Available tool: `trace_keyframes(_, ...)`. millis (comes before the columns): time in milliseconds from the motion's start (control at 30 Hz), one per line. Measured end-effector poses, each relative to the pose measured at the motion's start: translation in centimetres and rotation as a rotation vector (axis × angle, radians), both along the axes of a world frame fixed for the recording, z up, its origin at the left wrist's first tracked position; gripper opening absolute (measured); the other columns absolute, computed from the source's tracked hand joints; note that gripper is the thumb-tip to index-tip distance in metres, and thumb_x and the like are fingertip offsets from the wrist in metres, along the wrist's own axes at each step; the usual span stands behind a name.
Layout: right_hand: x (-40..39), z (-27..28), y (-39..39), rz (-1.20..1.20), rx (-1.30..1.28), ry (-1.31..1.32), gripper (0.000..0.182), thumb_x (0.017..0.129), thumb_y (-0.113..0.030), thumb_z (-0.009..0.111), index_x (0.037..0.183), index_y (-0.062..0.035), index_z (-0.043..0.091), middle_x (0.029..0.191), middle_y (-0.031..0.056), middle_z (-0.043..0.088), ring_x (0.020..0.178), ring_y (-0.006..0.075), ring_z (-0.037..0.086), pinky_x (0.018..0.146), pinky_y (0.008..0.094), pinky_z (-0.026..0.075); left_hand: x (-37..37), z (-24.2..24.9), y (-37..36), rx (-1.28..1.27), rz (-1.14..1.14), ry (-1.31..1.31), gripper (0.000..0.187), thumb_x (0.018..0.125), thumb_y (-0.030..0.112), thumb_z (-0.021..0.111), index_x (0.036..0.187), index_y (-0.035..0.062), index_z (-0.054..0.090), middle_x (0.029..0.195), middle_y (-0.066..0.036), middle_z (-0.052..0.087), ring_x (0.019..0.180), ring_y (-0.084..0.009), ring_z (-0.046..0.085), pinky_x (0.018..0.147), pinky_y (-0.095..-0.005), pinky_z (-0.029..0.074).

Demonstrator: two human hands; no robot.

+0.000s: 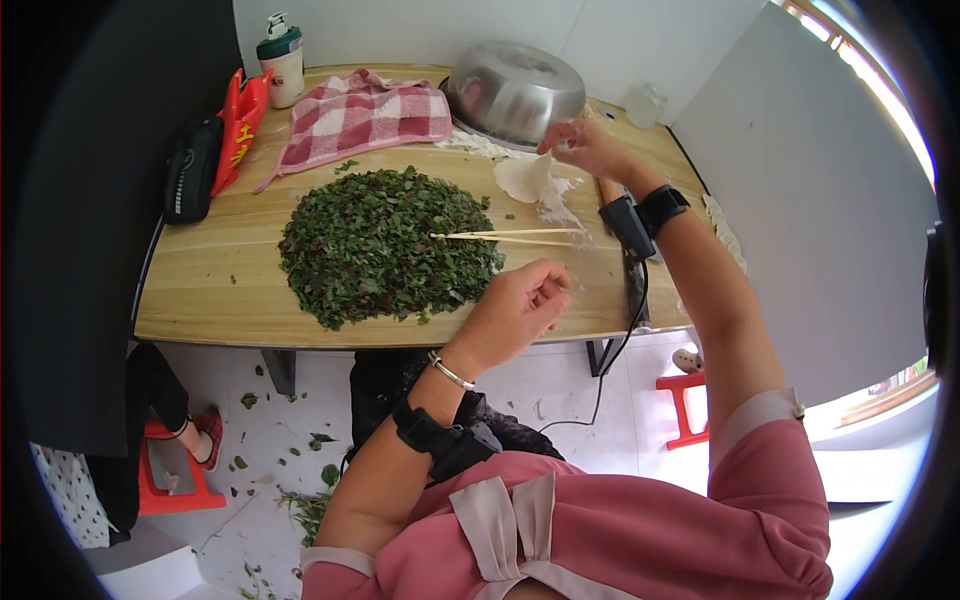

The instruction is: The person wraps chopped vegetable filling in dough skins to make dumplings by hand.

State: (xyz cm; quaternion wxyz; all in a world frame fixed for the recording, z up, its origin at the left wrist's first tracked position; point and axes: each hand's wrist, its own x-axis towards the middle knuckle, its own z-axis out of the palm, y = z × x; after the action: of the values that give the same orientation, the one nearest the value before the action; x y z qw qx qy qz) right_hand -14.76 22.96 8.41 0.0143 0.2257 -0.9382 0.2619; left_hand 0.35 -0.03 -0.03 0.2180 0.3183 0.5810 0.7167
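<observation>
two hands up over the bench [220, 290]. right hand [585, 148] is the far one, fingers pinched on the edge of a round dough wrapper [525, 176], lifting it off a small floury heap of dough scraps [560, 205] just in front of the upturned steel bowl [514, 92]. left hand [515, 312] hangs near the bench's front edge, fingers loosely curled, holding nothing i can see. chopsticks [505, 236] lie between the hands, long axis running left-right, tips resting on the right rim of the chopped greens pile [385, 245]; left hand is nearer to them, just toward the body from the handle end. greens lie left of both hands. checked cloth [365, 115] behind the pile, bottle [283, 62] at the far left corner. red packet [240, 125] has yellow characters, too small to read. no other legible writing.
</observation>
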Motion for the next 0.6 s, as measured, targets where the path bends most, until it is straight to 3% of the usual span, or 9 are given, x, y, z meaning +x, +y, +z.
trace_keyframes(33,-0.1,0.4,0.3,-0.012,-0.018,-0.093,0.009,0.082,-0.009,0.056,0.088,-0.0035,0.060,0.087,0.0014,0.063,0.087,0.0116,0.055,0.081,0.0267,0.043,0.0,0.0,0.1,-0.008,0.011,-0.005,0.015,0.090,0.009,0.056,0.102,0.0012,0.054,0.082,-0.002,0.060,0.066,-0.0057,0.056,0.055,-0.0188,0.046)
trace_keyframes(167,0.6,2.2,0.8,-0.041,-0.239,-0.183,0.008,0.084,-0.010,0.057,0.090,-0.0040,0.057,0.076,-0.0033,0.052,0.077,0.0079,0.049,0.070,0.0239,0.041,0.0,0.0,0.2,-0.003,0.012,-0.015,0.014,0.091,0.008,0.055,0.103,0.0016,0.055,0.081,-0.002,0.060,0.066,-0.0054,0.055,0.055,-0.0183,0.046)
trace_keyframes(367,3.6,4.4,-1.4,-0.071,-0.324,-0.331,0.006,0.085,-0.009,0.060,0.086,-0.0048,0.056,0.078,-0.0051,0.056,0.071,0.0041,0.049,0.065,0.0190,0.039,-0.7,0.3,0.0,0.099,-0.009,-0.211,0.017,0.094,0.013,0.052,0.106,0.0013,0.055,0.092,-0.006,0.063,0.075,-0.0100,0.060,0.062,-0.0222,0.049)
trace_keyframes(433,4.3,4.6,-1.9,-0.024,-0.301,-0.304,0.006,0.085,-0.009,0.060,0.086,-0.0050,0.056,0.078,-0.0045,0.057,0.071,0.0052,0.050,0.065,0.0204,0.041,-0.4,1.4,0.1,0.351,0.039,-0.448,0.033,0.098,0.028,0.044,0.110,-0.0004,0.053,0.106,-0.012,0.061,0.093,-0.0184,0.060,0.082,-0.0313,0.049)
trace_keyframes(467,4.8,4.4,-2.1,0.018,-0.277,-0.280,0.006,0.085,-0.009,0.061,0.086,-0.0051,0.057,0.077,-0.0038,0.058,0.071,0.0063,0.052,0.065,0.0217,0.042,-0.2,2.1,0.2,0.344,0.040,-0.450,0.033,0.098,0.028,0.044,0.110,-0.0004,0.053,0.106,-0.012,0.061,0.093,-0.0184,0.060,0.082,-0.0313,0.049)
trace_keyframes(533,6.7,4.0,-3.3,0.054,-0.210,-0.178,0.007,0.085,-0.010,0.061,0.086,-0.0054,0.057,0.076,-0.0031,0.058,0.072,0.0075,0.054,0.065,0.0233,0.044,-0.3,3.5,0.5,0.611,0.029,-0.770,0.050,0.098,0.042,0.035,0.116,-0.0020,0.050,0.115,-0.015,0.056,0.111,-0.0253,0.053,0.098,-0.0389,0.040)
trace_keyframes(600,9.1,4.6,-4.9,0.100,-0.137,-0.066,0.007,0.086,-0.011,0.061,0.087,-0.0057,0.057,0.075,-0.0023,0.059,0.074,0.0087,0.055,0.066,0.0248,0.045,-0.8,4.0,0.5,0.678,-0.007,-0.832,0.054,0.098,0.045,0.033,0.119,-0.0028,0.048,0.118,-0.016,0.055,0.115,-0.0271,0.051,0.102,-0.0404,0.037)
